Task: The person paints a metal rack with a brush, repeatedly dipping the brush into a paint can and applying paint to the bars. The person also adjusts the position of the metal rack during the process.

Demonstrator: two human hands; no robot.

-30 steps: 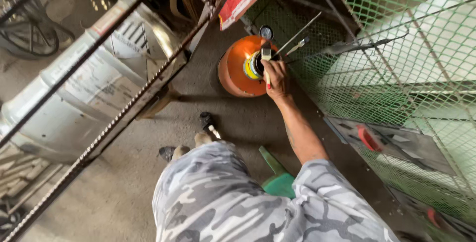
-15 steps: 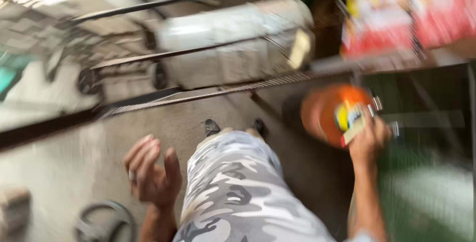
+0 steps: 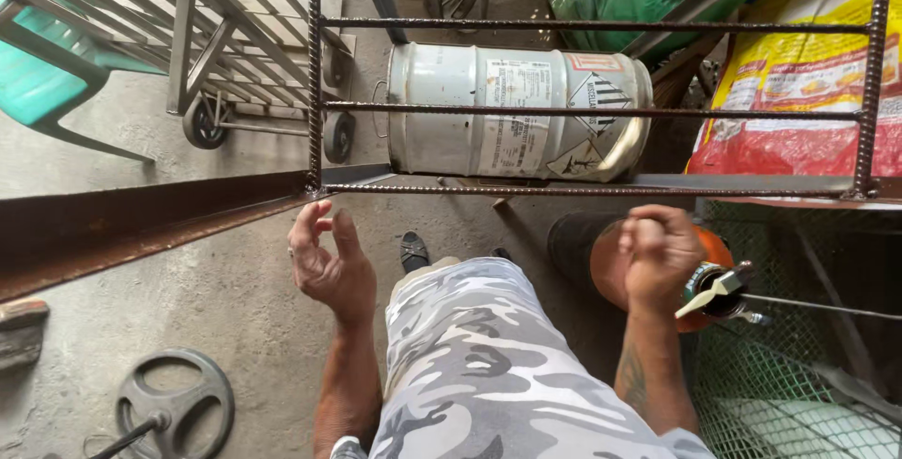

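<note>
My right hand (image 3: 660,254) rests closed on top of an orange gas cylinder (image 3: 613,266) standing on the floor at my right knee. A metal valve with a pale handle (image 3: 716,292) sticks out beside the hand, with a thin hose running right. My left hand (image 3: 327,266) hangs open in the air over the concrete floor, fingers apart, holding nothing. My legs in grey camouflage trousers (image 3: 489,365) fill the bottom middle.
A rusty rebar frame (image 3: 583,109) and steel beam (image 3: 141,224) cross in front of me. Behind lie a white metal drum (image 3: 512,113), a wheeled steel trolley (image 3: 235,55), a teal plastic chair (image 3: 47,74), and printed sacks (image 3: 799,93). Green mesh (image 3: 799,393) is at right, a dark wheel (image 3: 174,403) at lower left.
The view has swung left and steadied. My right hand stays on the orange cylinder's top. My left hand has come into view, open beside my knee.
</note>
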